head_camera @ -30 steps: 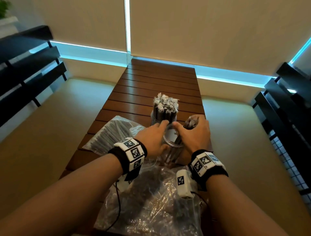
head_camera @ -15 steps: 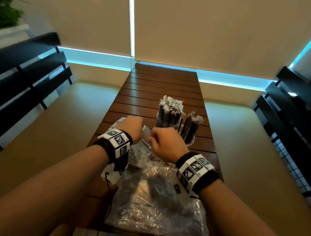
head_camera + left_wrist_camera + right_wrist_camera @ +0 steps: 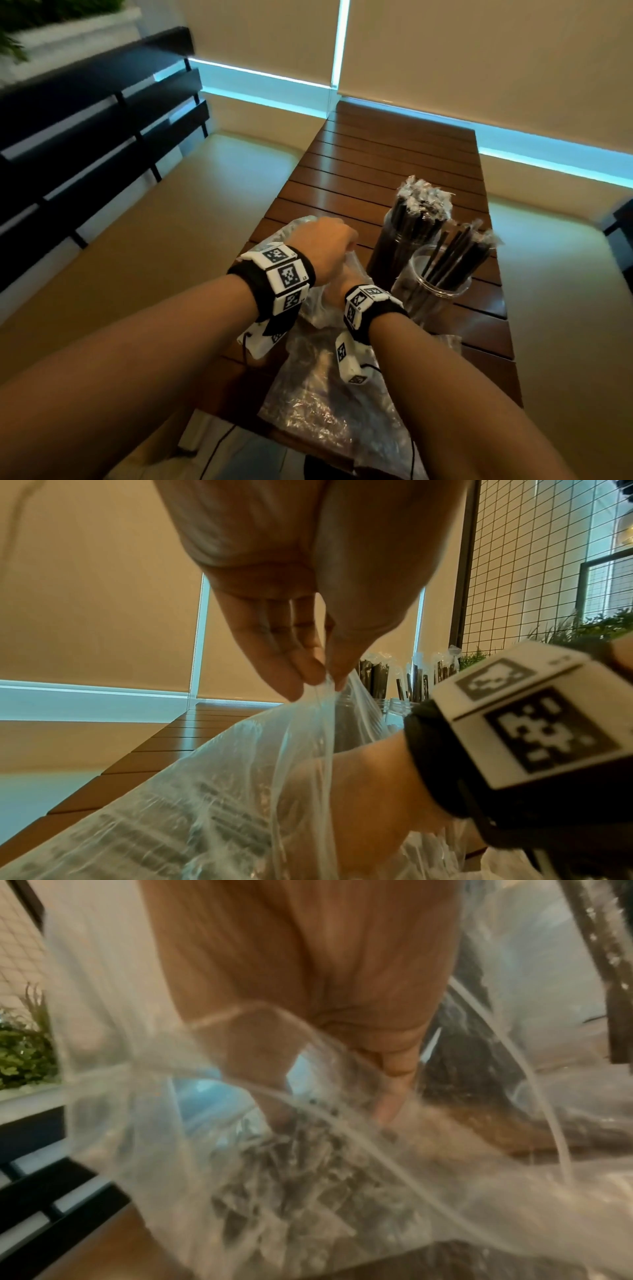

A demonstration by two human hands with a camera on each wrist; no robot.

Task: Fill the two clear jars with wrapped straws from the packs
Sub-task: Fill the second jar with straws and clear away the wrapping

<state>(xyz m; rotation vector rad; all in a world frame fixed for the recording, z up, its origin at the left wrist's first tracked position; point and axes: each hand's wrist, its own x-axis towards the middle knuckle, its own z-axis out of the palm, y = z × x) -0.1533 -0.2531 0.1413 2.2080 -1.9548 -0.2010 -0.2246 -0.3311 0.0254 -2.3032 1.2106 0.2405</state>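
Two clear jars stand right of my hands: the far jar point(image 3: 404, 246) is packed with wrapped black straws point(image 3: 424, 202), and the near jar point(image 3: 433, 294) holds several leaning ones point(image 3: 459, 253). My left hand point(image 3: 325, 245) pinches the lifted open edge of a clear plastic straw pack point(image 3: 240, 791) between thumb and fingertips point(image 3: 308, 674). My right hand point(image 3: 329, 1096) is pushed down inside that pack, its fingers point(image 3: 394, 1091) extended toward the wrapped straws point(image 3: 294, 1177) at the bottom. That view is blurred and shows nothing held. In the head view the right hand is mostly hidden under the left.
A second crinkled plastic pack point(image 3: 325, 397) lies nearer me on the slatted wooden table point(image 3: 394, 150). Black slatted benches point(image 3: 85, 130) stand at the left, and a wire grid panel point(image 3: 548, 561) with plants is at the right.
Both hands left the near jar and moved left and toward me to the pack. The left hand lifted its edge and the right hand went inside.
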